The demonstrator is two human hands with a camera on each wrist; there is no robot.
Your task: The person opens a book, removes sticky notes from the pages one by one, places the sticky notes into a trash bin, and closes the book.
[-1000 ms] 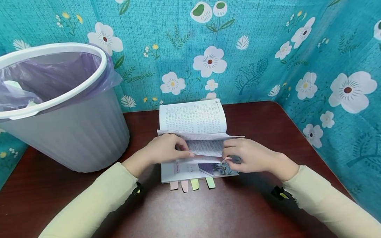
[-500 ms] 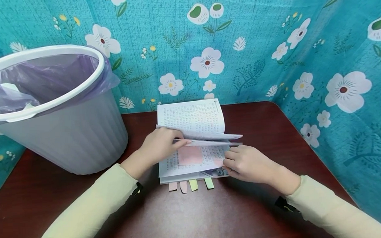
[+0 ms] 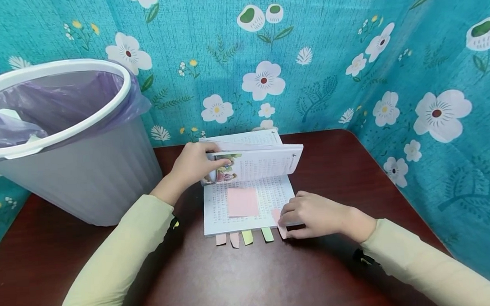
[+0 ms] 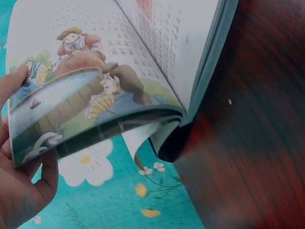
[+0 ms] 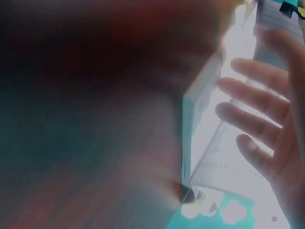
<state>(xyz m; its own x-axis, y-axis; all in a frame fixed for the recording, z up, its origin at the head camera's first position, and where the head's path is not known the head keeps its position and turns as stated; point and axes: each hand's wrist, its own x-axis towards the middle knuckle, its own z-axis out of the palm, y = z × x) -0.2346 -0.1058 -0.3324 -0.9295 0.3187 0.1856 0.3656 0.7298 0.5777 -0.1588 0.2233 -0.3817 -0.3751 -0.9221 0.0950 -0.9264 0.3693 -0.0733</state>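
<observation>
My left hand point(image 3: 196, 163) grips a thick bundle of raised pages point(image 4: 71, 76) of an open book point(image 3: 215, 224), thumb on the illustrated side. On the flat page below lies a square pink sticky note point(image 3: 242, 202). At the book's front right corner my right hand point(image 3: 309, 213) touches a narrow pink sticky tab point(image 3: 279, 219) that crosses the front edge. In the right wrist view its fingers point(image 5: 252, 98) are spread and slightly bent over the bright page, with thumb and index finger apart. The tab cannot be made out there.
Pink, yellow and green tabs point(image 3: 247, 237) stick out along the book's front edge. A grey waste bin point(image 3: 108, 171) with a purple liner stands at the left on the dark wooden table point(image 3: 233, 279). Floral blue cloth point(image 3: 330, 46) hangs behind and to the right.
My left hand has lifted the page bundle up and back, baring the pink note. My right hand has moved slightly toward the front edge, where the pink tab now lies.
</observation>
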